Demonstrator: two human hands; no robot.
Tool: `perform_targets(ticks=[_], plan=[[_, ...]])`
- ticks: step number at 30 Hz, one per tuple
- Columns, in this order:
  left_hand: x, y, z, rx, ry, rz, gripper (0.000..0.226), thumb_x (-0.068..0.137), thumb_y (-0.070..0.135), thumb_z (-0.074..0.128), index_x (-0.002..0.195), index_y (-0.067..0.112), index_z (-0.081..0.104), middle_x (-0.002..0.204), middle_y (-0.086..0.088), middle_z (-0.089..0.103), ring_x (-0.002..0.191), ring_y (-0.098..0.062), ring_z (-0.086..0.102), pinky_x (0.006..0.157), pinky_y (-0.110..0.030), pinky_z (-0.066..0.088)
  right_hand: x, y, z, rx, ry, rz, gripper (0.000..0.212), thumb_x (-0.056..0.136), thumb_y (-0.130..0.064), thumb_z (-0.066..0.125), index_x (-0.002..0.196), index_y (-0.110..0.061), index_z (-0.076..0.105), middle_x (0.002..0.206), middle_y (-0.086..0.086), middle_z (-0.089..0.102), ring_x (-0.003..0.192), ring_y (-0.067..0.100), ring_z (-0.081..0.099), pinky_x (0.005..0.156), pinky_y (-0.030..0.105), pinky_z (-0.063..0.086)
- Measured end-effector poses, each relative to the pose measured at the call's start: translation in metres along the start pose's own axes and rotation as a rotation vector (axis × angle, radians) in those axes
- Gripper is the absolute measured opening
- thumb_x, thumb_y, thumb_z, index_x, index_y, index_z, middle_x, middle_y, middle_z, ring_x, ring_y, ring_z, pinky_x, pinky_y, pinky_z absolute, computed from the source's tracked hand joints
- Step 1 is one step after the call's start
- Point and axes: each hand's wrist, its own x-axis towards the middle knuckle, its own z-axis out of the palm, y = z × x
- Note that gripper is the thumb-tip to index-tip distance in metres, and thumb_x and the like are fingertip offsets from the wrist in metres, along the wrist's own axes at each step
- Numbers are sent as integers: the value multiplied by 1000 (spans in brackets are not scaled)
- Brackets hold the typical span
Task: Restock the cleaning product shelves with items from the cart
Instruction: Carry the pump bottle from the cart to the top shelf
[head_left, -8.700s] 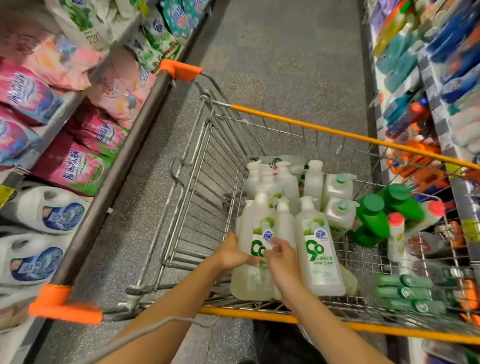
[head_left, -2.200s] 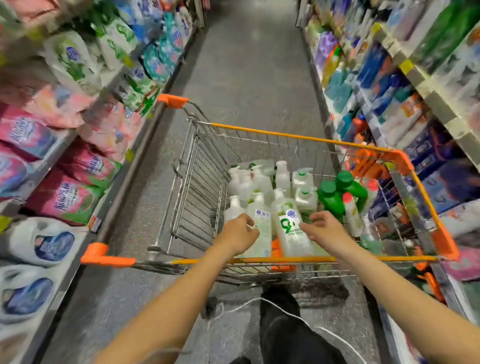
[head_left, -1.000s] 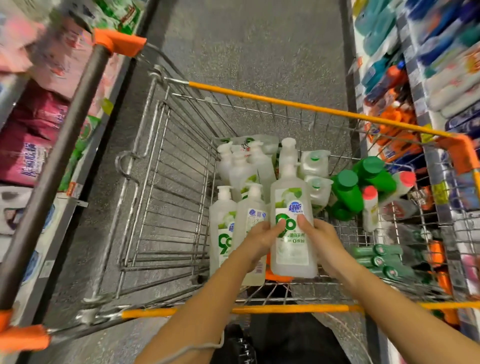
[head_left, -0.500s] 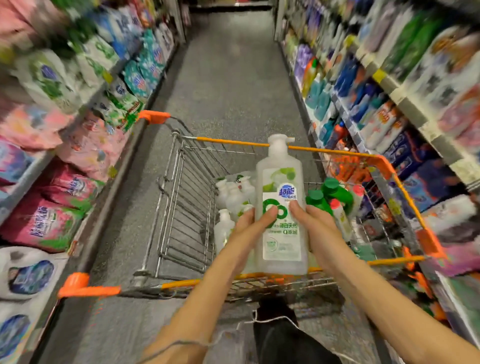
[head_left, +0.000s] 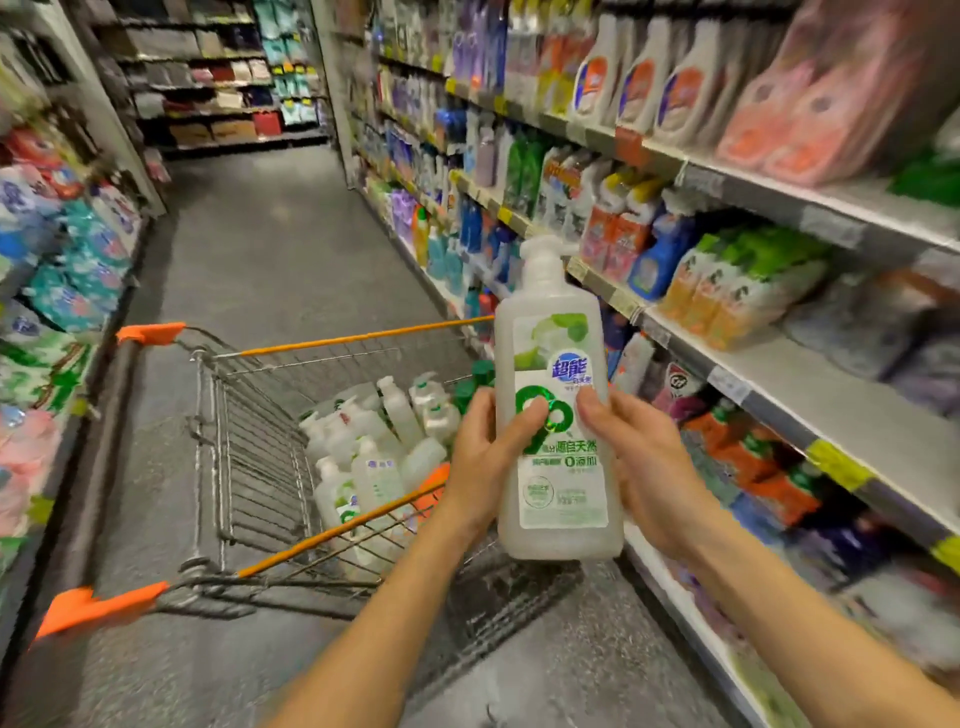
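A clear pump bottle (head_left: 556, 364) with a green and white label stands upright in the air above the cart's right side, in front of the right-hand shelves. My left hand (head_left: 485, 457) grips its left side and my right hand (head_left: 641, 467) grips its right side. Below and to the left, the wire cart (head_left: 249, 457) with orange trim holds several more clear pump bottles (head_left: 374, 441) and some green-capped bottles (head_left: 475, 379), partly hidden behind the held bottle.
The right-hand shelves (head_left: 810, 384) carry cleaning bottles and packs on several levels, with a bare grey stretch at mid height. Left-hand shelves (head_left: 57, 291) hold detergent bags. The grey aisle floor (head_left: 270, 260) runs ahead of the cart.
Both hands have lifted the bottle out of the cart and carried it up and to the right, toward the right-hand shelves. My view has turned right and upward.
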Motion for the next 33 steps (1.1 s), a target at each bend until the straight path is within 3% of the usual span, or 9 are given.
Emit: perform_targets(ticks=[6,12,16,24,33], plan=[[-46,-8,96,-29,-176,34,60,65,41,76,108,7,54,112,-27,64,96,-41,65,83,-55,53,-98,-41,-65,-18,162,-92,47,84,-33,62,119,-3,59,111,17,70,102,37,67,91,55,52],[-139,-24,195,-58,-376,-10,66,69,39,75,117,1,51,113,-27,64,103,-48,62,86,-58,52,-230,-72,-131,-82,316,-163,37,86,-30,59,113,-5,61,106,13,73,96,31,70,83,46,58],[-208,-26,266,-67,-536,-34,70,69,40,74,121,-1,50,112,-24,66,96,-37,67,77,-44,56,-327,-94,-170,-88,442,-228,33,88,-27,59,114,-6,60,103,11,73,94,30,71,76,42,60],[-306,-9,409,-82,-848,-31,72,68,40,74,119,-3,50,111,-26,65,93,-35,68,75,-42,57,-474,-157,-240,-149,693,-402,38,87,-26,59,121,-10,59,108,8,73,95,25,71,72,33,60],[-340,4,563,-100,-1150,51,68,74,42,72,123,0,51,112,-19,68,99,-35,69,80,-44,58,-549,-231,-328,-218,881,-568,32,89,-28,59,119,-17,58,104,6,74,94,26,72,76,42,60]])
